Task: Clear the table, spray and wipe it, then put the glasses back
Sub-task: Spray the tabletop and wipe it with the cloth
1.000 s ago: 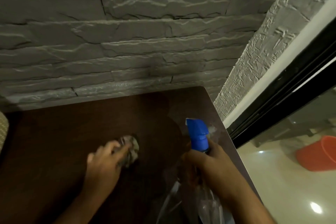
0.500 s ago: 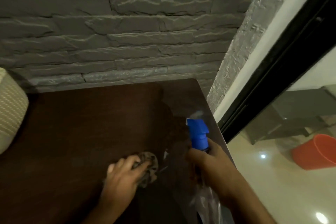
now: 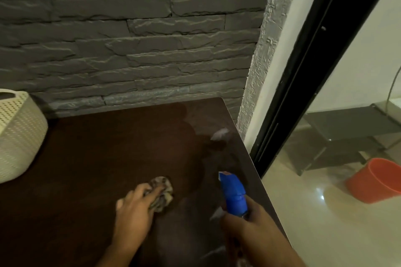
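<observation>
The dark brown table (image 3: 108,149) fills the lower left and middle of the head view. My left hand (image 3: 132,210) holds a crumpled patterned cloth (image 3: 161,193) pressed on the tabletop near the middle front. My right hand (image 3: 249,230) grips a spray bottle with a blue trigger head (image 3: 233,194), held over the table's right part with the nozzle pointing up and left. The bottle's body is hidden by my hand. A wet sheen (image 3: 219,136) shows near the far right corner. No glasses are in view.
A cream perforated basket (image 3: 17,134) stands on the table's left side. A grey stone wall (image 3: 130,39) runs behind the table. To the right are a black door frame (image 3: 303,76), a glossy floor and an orange bucket (image 3: 377,180).
My left hand has slid the cloth to the right across the tabletop, closer to the spray bottle. The view has shifted, bringing the basket into sight at the left.
</observation>
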`<state>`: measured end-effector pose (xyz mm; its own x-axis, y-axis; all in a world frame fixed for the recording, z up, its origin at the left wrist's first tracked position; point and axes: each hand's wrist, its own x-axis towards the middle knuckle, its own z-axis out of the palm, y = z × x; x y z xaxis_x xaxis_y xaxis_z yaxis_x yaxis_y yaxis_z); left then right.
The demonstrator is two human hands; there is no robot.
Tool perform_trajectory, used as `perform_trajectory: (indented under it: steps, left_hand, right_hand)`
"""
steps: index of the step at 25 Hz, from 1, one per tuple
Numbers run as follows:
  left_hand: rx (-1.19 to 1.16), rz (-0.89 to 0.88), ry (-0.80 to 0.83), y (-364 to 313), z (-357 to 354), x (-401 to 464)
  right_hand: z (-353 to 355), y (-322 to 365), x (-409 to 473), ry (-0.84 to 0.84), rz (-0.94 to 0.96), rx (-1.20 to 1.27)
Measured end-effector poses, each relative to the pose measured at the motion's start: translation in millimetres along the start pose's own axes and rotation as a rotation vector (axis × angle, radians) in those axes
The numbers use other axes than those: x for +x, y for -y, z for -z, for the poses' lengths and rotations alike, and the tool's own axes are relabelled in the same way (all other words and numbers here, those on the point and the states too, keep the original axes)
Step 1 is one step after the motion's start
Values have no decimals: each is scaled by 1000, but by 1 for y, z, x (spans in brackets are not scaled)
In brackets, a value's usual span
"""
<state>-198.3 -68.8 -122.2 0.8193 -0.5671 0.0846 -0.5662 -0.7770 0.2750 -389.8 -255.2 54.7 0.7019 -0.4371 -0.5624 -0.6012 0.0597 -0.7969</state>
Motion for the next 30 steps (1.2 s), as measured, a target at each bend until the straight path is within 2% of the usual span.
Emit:
perform_trajectory:
  steps: [2,4,6,8,9,10,12,14,16,23,26,30]
  left_hand:
    - [140,157,-43,37,13,32]
    - [112,277,-84,33,13,93]
    - [69,177,1,-14,2,123]
    - [18,-60,36,-42,-16,99]
    - [32,-174,45,-38,-17,76]
    - [36,-196,25,-19,-16,61]
    - [42,-93,-20,38,6,59]
    - [114,122,-31,91,30,79]
    - [120,253,9,110,39,96]
    - [71,314,17,93,35,70]
    - [32,338,23,75,39,34]
    - [53,312,9,54,30,-4]
  right_hand:
    - [-3,-4,1,21,-4,19]
    - [-15,-4,7,63,-11,37]
    - [-30,-3,15,60,12,76]
    - [-48,1,21,41,38,80]
    - [-54,3,20,35,47,73]
    - [-57,6,17,29,54,62]
    - [-59,7,5,5,42,48]
    - [-55,4,-6,-23,-1,26]
    - [-52,-3,-12,-62,-44,-10]
    - [-76,-34,-42,43,-72,-81]
    - [-70,-49,-65,40,-82,-5]
    - [-76,-66,-90,133,-96,-62]
